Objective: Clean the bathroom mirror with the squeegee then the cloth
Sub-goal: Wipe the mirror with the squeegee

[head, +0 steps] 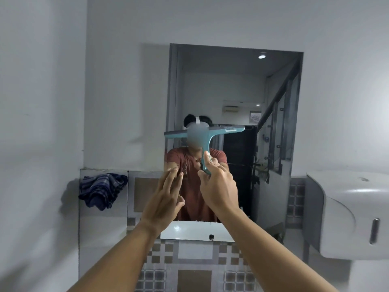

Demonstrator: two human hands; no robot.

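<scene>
A tall mirror (233, 85) hangs on the white wall ahead. My right hand (219, 186) grips the handle of a teal squeegee (223, 131), whose blade lies level across the mirror's middle. My left hand (166, 197) is raised beside it at the mirror's lower left edge, fingers straight and apart, holding nothing. A dark blue striped cloth (101, 191) is draped over the ledge to the left of the mirror. The mirror reflects a person in a red shirt.
A white paper dispenser (353, 213) juts from the wall at the right. Patterned tiles (193, 264) cover the wall under the mirror. A grey tiled ledge (103, 218) stands at the left.
</scene>
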